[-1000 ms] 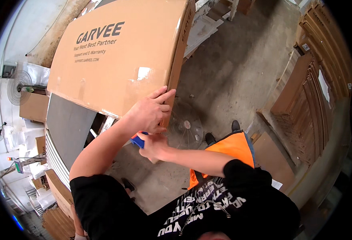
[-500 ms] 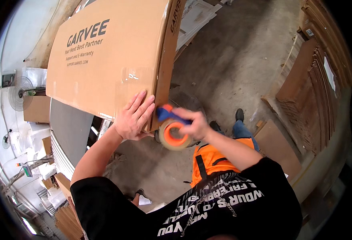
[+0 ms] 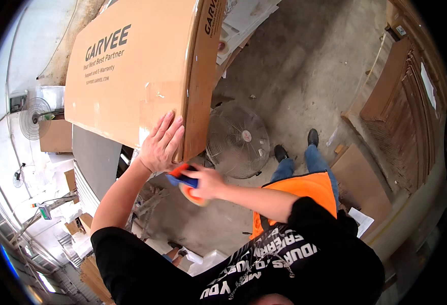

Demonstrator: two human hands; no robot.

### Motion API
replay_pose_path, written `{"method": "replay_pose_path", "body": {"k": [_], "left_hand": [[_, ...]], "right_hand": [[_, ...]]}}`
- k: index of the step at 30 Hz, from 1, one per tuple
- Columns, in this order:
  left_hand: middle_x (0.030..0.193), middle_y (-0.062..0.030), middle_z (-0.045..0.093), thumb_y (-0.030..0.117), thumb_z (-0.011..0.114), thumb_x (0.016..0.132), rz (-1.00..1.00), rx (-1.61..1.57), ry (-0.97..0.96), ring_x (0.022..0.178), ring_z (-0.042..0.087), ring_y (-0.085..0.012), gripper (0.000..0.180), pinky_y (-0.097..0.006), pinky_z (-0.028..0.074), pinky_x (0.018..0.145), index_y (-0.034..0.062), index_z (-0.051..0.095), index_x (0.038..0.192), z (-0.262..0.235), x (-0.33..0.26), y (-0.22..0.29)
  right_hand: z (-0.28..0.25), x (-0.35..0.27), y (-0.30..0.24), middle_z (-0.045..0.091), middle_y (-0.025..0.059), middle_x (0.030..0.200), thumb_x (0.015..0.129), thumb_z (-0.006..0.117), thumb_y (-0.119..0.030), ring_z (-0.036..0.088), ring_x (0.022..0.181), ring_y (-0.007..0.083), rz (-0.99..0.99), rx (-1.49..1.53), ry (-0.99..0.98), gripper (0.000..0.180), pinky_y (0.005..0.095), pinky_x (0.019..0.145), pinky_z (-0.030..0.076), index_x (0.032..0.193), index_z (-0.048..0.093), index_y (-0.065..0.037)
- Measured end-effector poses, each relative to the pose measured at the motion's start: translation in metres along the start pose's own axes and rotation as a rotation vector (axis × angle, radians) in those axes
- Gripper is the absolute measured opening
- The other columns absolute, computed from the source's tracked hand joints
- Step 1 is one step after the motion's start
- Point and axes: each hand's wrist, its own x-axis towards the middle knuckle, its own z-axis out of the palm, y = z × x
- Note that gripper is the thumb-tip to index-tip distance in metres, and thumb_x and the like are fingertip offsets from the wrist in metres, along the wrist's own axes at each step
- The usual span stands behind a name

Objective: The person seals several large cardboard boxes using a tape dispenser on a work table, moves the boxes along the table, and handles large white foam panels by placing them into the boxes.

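A big brown cardboard box [image 3: 127,76] with dark printing fills the upper left. Clear tape shows on its top near the closest corner. My left hand [image 3: 160,145] lies flat on that corner with fingers stretched out. Just below the box's near end, my right hand [image 3: 205,182] grips a blue and orange tape dispenser [image 3: 185,178] with a roll in it. The dispenser's head is close to the box's lower edge; whether it touches is hard to tell.
A round floor fan [image 3: 238,140] stands beyond my right hand. Stacks of flat cardboard [image 3: 398,96] lean at the right. A grey tabletop [image 3: 95,155] lies left of my arm, and another fan [image 3: 34,118] is at the far left. My shoes [image 3: 312,137] are on the concrete floor.
My right hand has moved left and down with the tape dispenser, from the box's right side to beneath its near end. The left hand stays flat on the corner.
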Motion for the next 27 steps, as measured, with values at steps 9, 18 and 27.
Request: {"method": "replay_pose_path", "body": {"k": [9,18,27], "left_hand": [[0.144,-0.0267,0.039,0.036,0.076,0.06,-0.006,-0.012,-0.039,0.136,0.035,-0.0469,0.097,-0.054,0.027,0.114,-0.0059,0.036,0.138,-0.005,-0.009,0.004],[0.145,-0.027,0.038,0.041,0.073,0.066,-0.045,0.008,-0.032,0.136,0.032,-0.0481,0.094,-0.054,0.023,0.115,-0.0064,0.036,0.138,0.006,-0.029,0.003],[0.149,-0.0105,0.04,0.04,0.054,0.086,-0.084,0.22,-0.623,0.143,0.027,-0.0285,0.067,-0.042,0.009,0.121,0.0017,0.045,0.14,-0.027,0.034,0.091]], "right_hand": [[-0.114,0.01,0.052,0.055,0.0215,0.133,0.064,0.068,-0.016,0.058,0.119,0.0258,-0.126,0.496,0.092,0.066,0.0308,0.1,0.043,0.127,0.059,0.0],[0.022,0.014,0.013,0.061,0.0172,0.118,0.067,0.068,-0.03,0.065,0.099,0.0313,0.088,0.036,0.176,0.053,0.0392,0.085,0.052,0.117,0.067,-0.013],[-0.096,-0.034,0.04,0.063,0.0072,0.118,0.063,0.069,-0.038,0.063,0.103,0.0303,-0.018,-0.374,-0.372,0.06,0.0395,0.089,0.051,0.122,0.065,-0.027]]}}
